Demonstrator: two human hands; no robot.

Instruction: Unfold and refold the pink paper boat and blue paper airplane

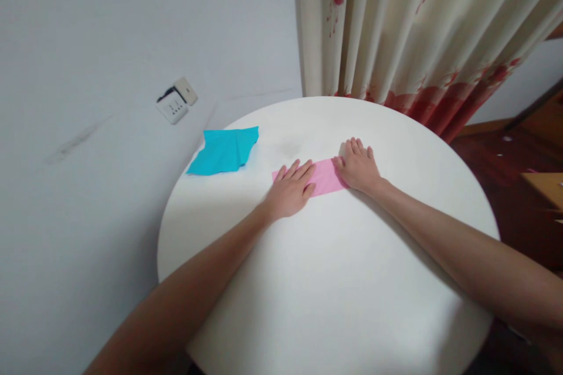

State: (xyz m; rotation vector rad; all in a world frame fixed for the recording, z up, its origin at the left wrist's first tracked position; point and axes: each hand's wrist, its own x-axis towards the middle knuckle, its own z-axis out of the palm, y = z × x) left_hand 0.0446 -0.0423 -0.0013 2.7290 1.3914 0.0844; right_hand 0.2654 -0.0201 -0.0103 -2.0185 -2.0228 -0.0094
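Observation:
A narrow pink strip of paper or thin cloth (326,178) lies flat on the white round table (299,281). My left hand (290,190) rests flat on its left end, fingers spread and pointing away from me. On the right end lies my right hand (358,167), palm down, with its thumb on the pink piece and its other fingers reaching past it onto the table. Both hands partly cover the strip, and its middle shows between them. Neither hand grips anything.
A creased turquoise sheet (224,151) lies near the table's far left edge. Behind it, a wall socket (173,106) sits on the pale wall (132,23). A cream curtain with red flowers (396,29) hangs beyond the table at the right.

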